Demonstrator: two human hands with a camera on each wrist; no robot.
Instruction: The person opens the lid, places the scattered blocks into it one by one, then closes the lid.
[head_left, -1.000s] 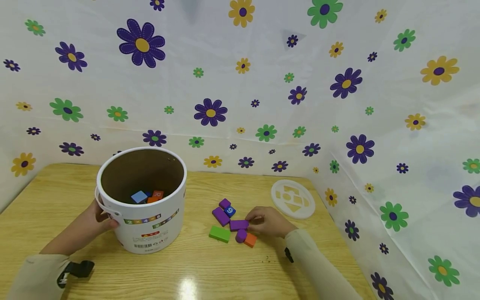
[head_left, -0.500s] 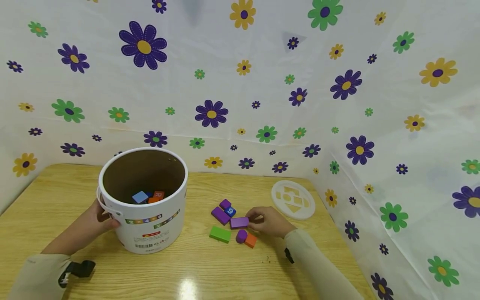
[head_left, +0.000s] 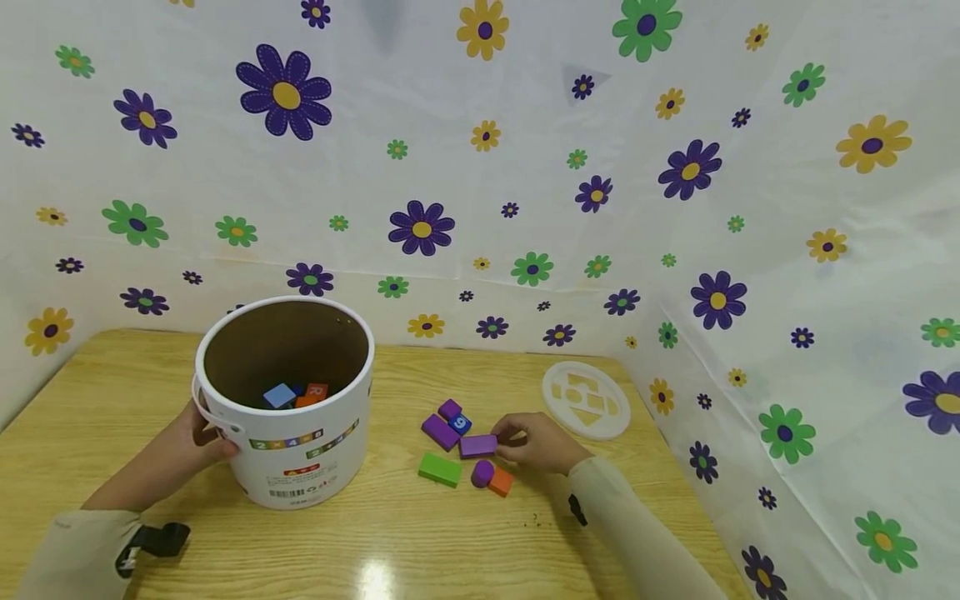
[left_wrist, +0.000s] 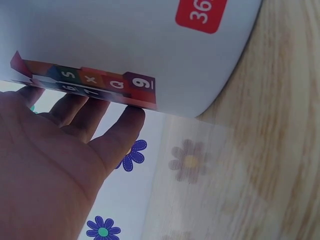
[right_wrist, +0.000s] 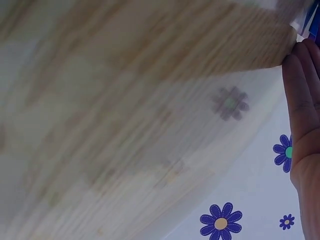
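Note:
At the left of the head view stands a white bucket (head_left: 300, 454) with several blocks inside. My left hand (head_left: 191, 450) touches its side below the handle, thumb toward the front. In the left wrist view, extended fingers (left_wrist: 120, 132) meet the printed wall. On the right, my right hand (head_left: 542, 443) pinches the right end of a purple rectangular block (head_left: 477, 447). Just below that block lie a purple cylinder (head_left: 482, 474) and an orange block (head_left: 501, 481). The right wrist view shows the fingers (right_wrist: 302, 105) only at its edge, the block hidden.
Another purple block (head_left: 440, 432), a small purple block (head_left: 450, 408) and a blue block with a 9 (head_left: 460, 424) lie together. A green block (head_left: 440, 469) lies nearer. Behind the right hand is a white disc with shaped cutouts (head_left: 557, 404). Flowered cloth (head_left: 450, 317) borders the wooden table.
The purple block in my right hand has shifted slightly away from the purple cylinder, leaving a gap between them. My left hand and the bucket stay in place.

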